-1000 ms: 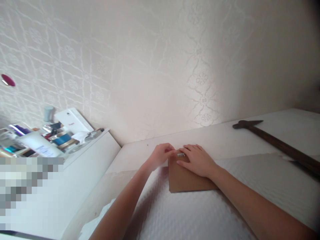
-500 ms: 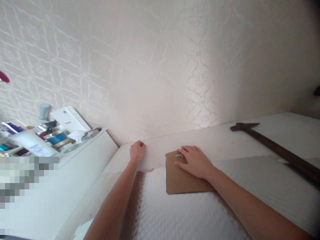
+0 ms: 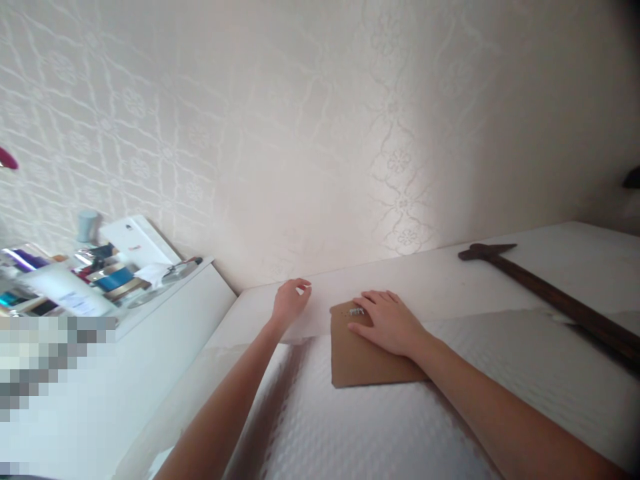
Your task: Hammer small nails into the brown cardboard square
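In the head view, one cardboard piece (image 3: 367, 363) lies partly over bubble wrap (image 3: 360, 430), near the white tabletop (image 3: 340, 283)'s back edge; its metal bits (image 3: 357, 311) are too small to count. One right hand (image 3: 393, 323) lies flat on it, fingers extended. One left hand (image 3: 293, 300) curls its fingers near the back left corner, whether gripping I cannot tell. One hammer (image 3: 535, 287) lies to the right, head by the back edge.

- You have a gap between your left hand (image 3: 291, 300) and the cardboard (image 3: 363, 357).
- Past your right hand (image 3: 393, 322) — space, then the slanting hammer (image 3: 555, 291).
- Leftward, the white cabinet (image 3: 155, 353) blocks you; ahead, the wall (image 3: 300, 147).
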{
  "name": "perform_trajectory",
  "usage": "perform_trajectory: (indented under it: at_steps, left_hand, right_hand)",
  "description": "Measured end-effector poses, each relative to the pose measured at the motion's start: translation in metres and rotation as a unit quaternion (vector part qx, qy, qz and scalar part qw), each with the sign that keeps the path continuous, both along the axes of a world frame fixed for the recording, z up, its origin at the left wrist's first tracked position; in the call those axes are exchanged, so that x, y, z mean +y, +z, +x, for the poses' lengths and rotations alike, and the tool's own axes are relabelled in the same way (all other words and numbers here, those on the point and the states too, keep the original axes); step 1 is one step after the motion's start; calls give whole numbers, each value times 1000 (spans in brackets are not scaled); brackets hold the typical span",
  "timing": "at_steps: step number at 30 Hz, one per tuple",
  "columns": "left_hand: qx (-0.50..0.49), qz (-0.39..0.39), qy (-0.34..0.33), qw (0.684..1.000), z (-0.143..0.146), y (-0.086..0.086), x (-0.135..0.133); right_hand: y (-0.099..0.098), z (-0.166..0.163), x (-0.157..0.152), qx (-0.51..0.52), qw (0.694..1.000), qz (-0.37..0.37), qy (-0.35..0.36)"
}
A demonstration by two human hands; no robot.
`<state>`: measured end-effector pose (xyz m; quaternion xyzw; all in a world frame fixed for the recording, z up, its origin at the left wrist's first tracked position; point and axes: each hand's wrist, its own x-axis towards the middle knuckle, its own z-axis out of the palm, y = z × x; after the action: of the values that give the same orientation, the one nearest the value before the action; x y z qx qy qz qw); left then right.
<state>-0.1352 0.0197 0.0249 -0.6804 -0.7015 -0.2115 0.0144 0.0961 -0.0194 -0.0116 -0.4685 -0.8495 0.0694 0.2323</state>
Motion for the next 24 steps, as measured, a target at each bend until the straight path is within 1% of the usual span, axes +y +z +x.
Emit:
perform_trajectory:
  at_steps: [2, 3, 4, 6, 7, 12, 15, 17, 20, 22, 24]
  left_hand:
    - [-39, -47, -125, 990, 25, 3, -10]
    - [-60, -70, -185, 978, 37, 3, -15]
    - [-73, -96, -229, 966, 47, 3, -19]
    - [-87, -126, -266, 952, 61, 2, -24]
    - [-87, -129, -271, 950, 64, 2, -24]
    - [-87, -114, -265, 954, 65, -2, -21]
    - [-117, -130, -261, 949, 65, -3, -23]
    - [-151, -128, -247, 949, 65, -4, -24]
    - [-218, -87, -195, 952, 61, -4, -20]
    - [-254, -56, -149, 954, 52, -2, -12]
    - [-246, -30, -98, 964, 37, 0, -3]
  right_hand:
    - [0, 0, 0, -2, 1000, 4, 2]
    - [0, 0, 0, -2, 1000, 5, 2]
    - [0, 0, 0, -3, 1000, 7, 3]
    - [-1, 0, 1, -3, 1000, 9, 3]
    - [-1, 1, 1, -3, 1000, 10, 2]
    - [-2, 0, 1, -3, 1000, 8, 2]
    - [-2, 0, 1, -3, 1000, 6, 0]
    - [-2, 0, 1, -3, 1000, 4, 0]
    - [-1, 0, 0, -3, 1000, 2, 3]
    - [-1, 1, 1, -2, 1000, -1, 3]
    - [-1, 1, 1, 0, 1000, -5, 0]
